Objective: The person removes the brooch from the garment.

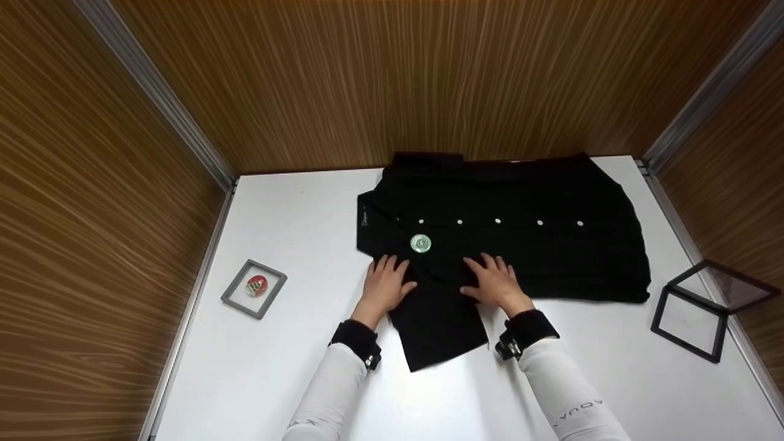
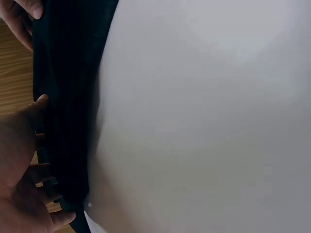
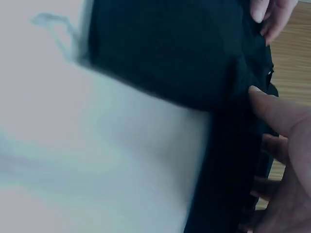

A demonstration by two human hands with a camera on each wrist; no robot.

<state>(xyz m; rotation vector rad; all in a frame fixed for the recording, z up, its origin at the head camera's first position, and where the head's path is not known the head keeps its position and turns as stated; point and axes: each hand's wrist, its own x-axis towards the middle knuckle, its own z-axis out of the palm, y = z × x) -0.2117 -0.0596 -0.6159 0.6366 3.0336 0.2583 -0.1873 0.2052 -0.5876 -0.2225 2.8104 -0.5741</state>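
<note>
A black button-up shirt [image 1: 527, 257] lies on the white table, its collar [image 1: 372, 223] toward the left and its white buttons in a row. One short sleeve [image 1: 438, 327] points toward the person. My left hand [image 1: 384, 285] rests on the shirt by the shoulder near the collar, fingers spread. Further right, my right hand [image 1: 496, 285] touches the shirt where the sleeve meets the body, fingers also spread. A round green badge [image 1: 421, 243] sits on the shirt's chest, just beyond and between the hands. Both wrist views show fingertips on the dark cloth [image 2: 68, 111].
On the left of the table [image 1: 294, 367] lies a grey square frame [image 1: 273, 295] with a round red and green badge [image 1: 256, 285] inside. A dark hinged frame [image 1: 686, 349] stands open at the right edge. Wood-patterned panels [image 1: 429, 79] enclose the table on three sides.
</note>
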